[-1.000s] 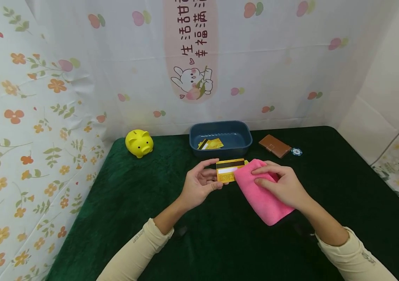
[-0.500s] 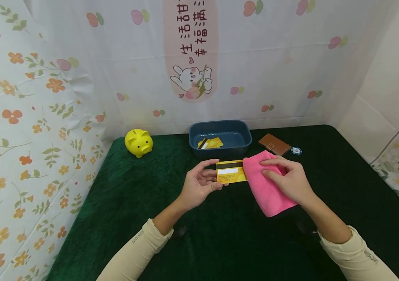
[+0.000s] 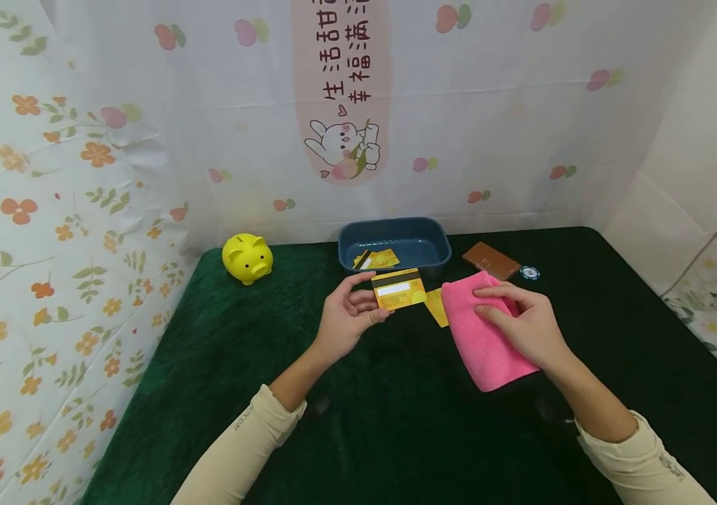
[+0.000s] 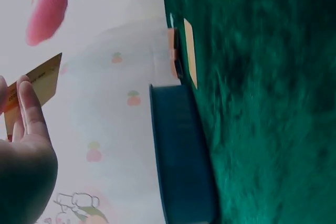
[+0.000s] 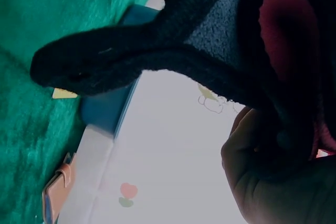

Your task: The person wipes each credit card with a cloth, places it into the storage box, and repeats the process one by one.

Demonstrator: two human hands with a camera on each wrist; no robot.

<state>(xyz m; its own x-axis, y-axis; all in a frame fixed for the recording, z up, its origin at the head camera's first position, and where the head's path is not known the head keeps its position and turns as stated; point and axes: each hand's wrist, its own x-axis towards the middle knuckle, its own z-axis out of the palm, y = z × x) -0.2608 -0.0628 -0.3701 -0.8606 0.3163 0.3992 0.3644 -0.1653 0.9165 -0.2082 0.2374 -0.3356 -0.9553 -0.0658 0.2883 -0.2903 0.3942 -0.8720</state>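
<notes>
My left hand [image 3: 341, 317] pinches a yellow bank card [image 3: 399, 289] between thumb and fingers, its black magnetic stripe and white signature strip facing me. The left wrist view has the same bank card [image 4: 47, 80] edge-up in the fingers. In my right hand [image 3: 527, 324] a pink cloth [image 3: 481, 344] is gripped and hangs down, apart from the card. Another yellow card [image 3: 436, 307] lies on the green table between the two, partly covered by the cloth in the head view. The right wrist view is largely filled by the cloth's dark, shaded side [image 5: 94, 61].
A blue basin [image 3: 418, 247] at the back holds several yellow cards [image 3: 379, 259]. To its right are a brown wallet [image 3: 491, 261] and a poker chip [image 3: 530, 273]. A yellow piggy bank [image 3: 248, 259] stands at the back left. Patterned curtain [image 3: 232, 84] hangs behind the table.
The cloth has slid off the held card to the right. My left hand has drawn that card left and slightly up, and the card on the table shows more.
</notes>
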